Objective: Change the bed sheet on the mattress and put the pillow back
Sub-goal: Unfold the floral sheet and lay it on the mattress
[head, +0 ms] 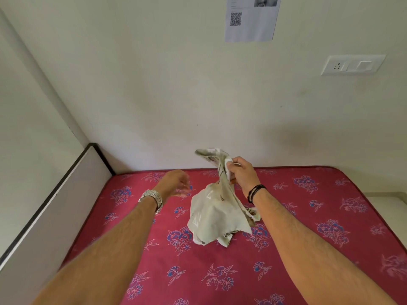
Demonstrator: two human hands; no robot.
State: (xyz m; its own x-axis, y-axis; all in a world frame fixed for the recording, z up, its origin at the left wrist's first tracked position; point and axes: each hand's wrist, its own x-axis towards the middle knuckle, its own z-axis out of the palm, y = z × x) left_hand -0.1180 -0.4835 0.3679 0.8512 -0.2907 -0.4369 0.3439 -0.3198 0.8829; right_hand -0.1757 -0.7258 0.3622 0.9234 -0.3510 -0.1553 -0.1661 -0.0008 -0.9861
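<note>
A bare red mattress (308, 216) with blue and pink flower prints fills the lower half of the view. A bunched pale cream sheet (215, 216) with dark leaf marks hangs from my right hand (242, 172), which grips its upper part above the mattress; the sheet's lower end rests on the mattress. My left hand (174, 183), blurred, hovers to the left of the sheet with fingers loosely bent and nothing in it. No pillow is in view.
A white headboard panel (55, 205) with a dark edge stands along the mattress's left side. The wall behind carries a switch plate (352, 64) and a taped paper (251, 18) with a QR code. A pale ledge shows at the far right.
</note>
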